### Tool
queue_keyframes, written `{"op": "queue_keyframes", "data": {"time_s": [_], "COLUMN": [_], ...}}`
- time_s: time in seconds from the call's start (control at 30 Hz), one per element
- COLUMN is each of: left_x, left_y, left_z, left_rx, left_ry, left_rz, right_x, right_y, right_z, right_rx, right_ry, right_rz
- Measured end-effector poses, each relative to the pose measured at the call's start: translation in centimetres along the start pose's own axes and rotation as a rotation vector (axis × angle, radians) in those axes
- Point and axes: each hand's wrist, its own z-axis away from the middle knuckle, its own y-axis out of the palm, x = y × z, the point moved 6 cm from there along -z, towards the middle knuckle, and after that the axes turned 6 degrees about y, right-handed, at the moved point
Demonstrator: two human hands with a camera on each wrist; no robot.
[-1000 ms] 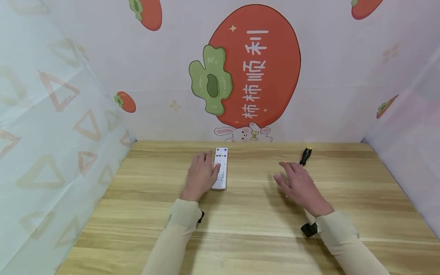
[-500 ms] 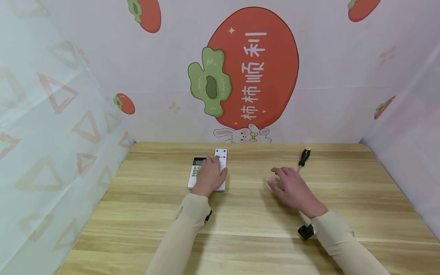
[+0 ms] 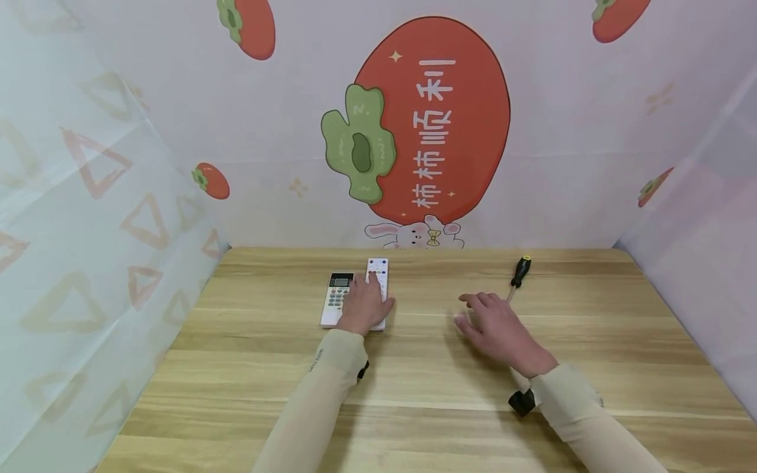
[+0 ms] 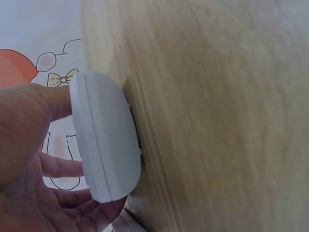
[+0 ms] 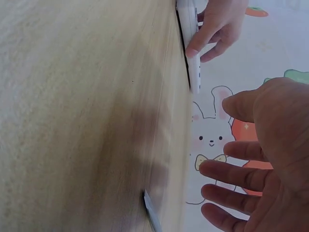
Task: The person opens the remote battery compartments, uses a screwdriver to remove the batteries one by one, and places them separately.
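Note:
A slim white remote control point(image 3: 377, 264) with many buttons lies lengthwise on the table. My left hand point(image 3: 363, 304) grips it, thumb along its right side, fingers across its face and round the far side. In the left wrist view the near end of the remote point(image 4: 116, 140) sits between thumb and fingers. Just left lies a wider white remote with a display point(image 3: 331, 316), partly covered by that hand. My right hand point(image 3: 499, 332) hovers over the table with fingers spread loosely, holding nothing. Behind it lies a screwdriver point(image 3: 521, 270) with black-and-yellow handle, its shaft partly hidden by the hand.
The wood-grain table point(image 3: 414, 407) reaches a printed back wall point(image 3: 266, 210) with fruit and a rabbit. A patterned sheet point(image 3: 89, 263) stands along the left and a pale one point(image 3: 704, 249) along the right. A black camera mount point(image 3: 522, 403) hangs under the right wrist.
My left hand has moved right, from over the wider remote onto the slim one, uncovering the wider remote. The right hand has drifted slightly left, showing some of the screwdriver's shaft.

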Motion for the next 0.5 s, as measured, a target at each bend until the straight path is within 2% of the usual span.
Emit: {"op": "queue_keyframes", "data": {"time_s": [0.2, 0.5], "left_x": [-0.1, -1.0], "left_y": [0.0, 0.4], "left_z": [-0.1, 0.1], "left_rx": [-0.016, -0.026], "left_ry": [-0.016, 0.035], "left_rz": [-0.004, 0.031], "right_x": [0.2, 0.2], "right_y": [0.0, 0.2], "right_z": [0.2, 0.2], "right_rx": [-0.005, -0.006], "right_ry": [-0.013, -0.026], "right_rz": [0.005, 0.016]}}
